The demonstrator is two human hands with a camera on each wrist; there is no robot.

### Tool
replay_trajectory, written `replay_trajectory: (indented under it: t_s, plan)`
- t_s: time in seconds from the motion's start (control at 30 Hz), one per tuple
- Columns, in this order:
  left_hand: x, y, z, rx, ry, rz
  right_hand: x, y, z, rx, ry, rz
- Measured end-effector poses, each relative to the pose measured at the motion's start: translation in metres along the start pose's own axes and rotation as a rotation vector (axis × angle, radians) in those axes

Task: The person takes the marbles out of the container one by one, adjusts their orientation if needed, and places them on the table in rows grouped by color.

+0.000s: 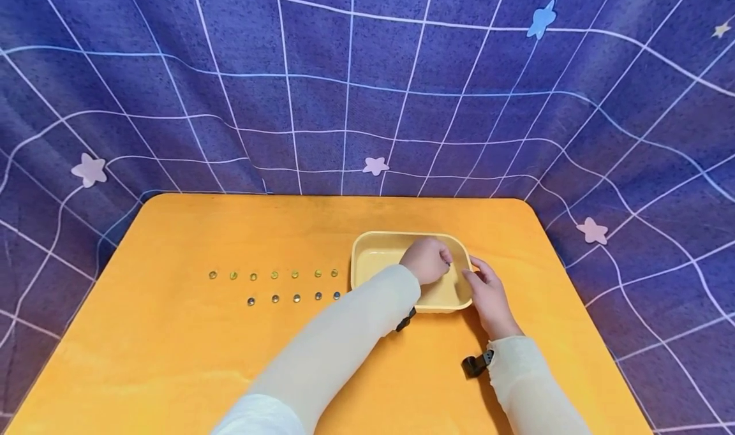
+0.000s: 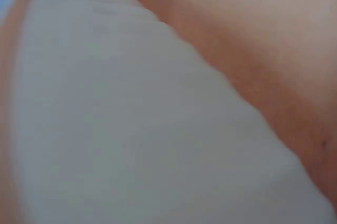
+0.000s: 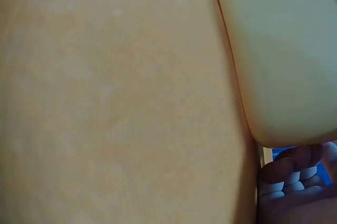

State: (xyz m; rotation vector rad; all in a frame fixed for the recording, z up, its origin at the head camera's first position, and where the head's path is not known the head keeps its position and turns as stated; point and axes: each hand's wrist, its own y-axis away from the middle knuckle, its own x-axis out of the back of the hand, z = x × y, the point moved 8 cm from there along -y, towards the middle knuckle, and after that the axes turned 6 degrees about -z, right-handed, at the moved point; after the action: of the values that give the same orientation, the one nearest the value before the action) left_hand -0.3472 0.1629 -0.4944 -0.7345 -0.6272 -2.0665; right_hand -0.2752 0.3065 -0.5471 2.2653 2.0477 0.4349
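Note:
A pale yellow rectangular bin (image 1: 363, 268) stands on the table. My left hand (image 1: 426, 261) reaches into its right part with bent fingers, pinching a small dark piece (image 1: 448, 264) too tiny to identify. My right hand (image 1: 490, 298) grips the bin's right rim, thumb over the edge and fingers outside. In the right wrist view, curled fingers (image 3: 295, 174) lie against the corner of the bin. Left of the bin are two rows of small round shiny pieces: gold-toned ones (image 1: 274, 275) behind, silver-toned ones (image 1: 296, 298) in front. Only blurred sleeve and skin fill the left wrist view.
An orange cloth (image 1: 172, 352) covers the table. Behind and on both sides hangs a blue curtain (image 1: 321, 110) with white grid lines and stars. The left forearm (image 1: 350, 333) crosses in front of the bin, near the right end of the silver-toned row.

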Motion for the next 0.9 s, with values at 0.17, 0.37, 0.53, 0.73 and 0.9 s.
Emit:
replay_trajectory:
  t_s: [0.17,0.37,0.53,0.73,0.9]
  plan:
    - [0.009,0.015,0.009,-0.067,0.091,0.002,0.001,0.000,0.001,0.003,-0.006,0.002]
    - [0.018,0.033,0.008,-0.111,0.184,-0.019,0.001,0.000,0.001,0.007,-0.012,0.009]
    - [0.029,0.049,0.002,-0.130,0.282,-0.024,0.003,0.001,0.000,-0.020,0.005,0.015]
    - [0.041,0.079,-0.012,-0.157,0.336,-0.009,0.003,0.000,0.003,-0.032,0.004,0.017]
    - [0.052,0.112,-0.022,-0.220,0.298,-0.016,0.002,-0.001,0.005,-0.029,-0.011,0.012]
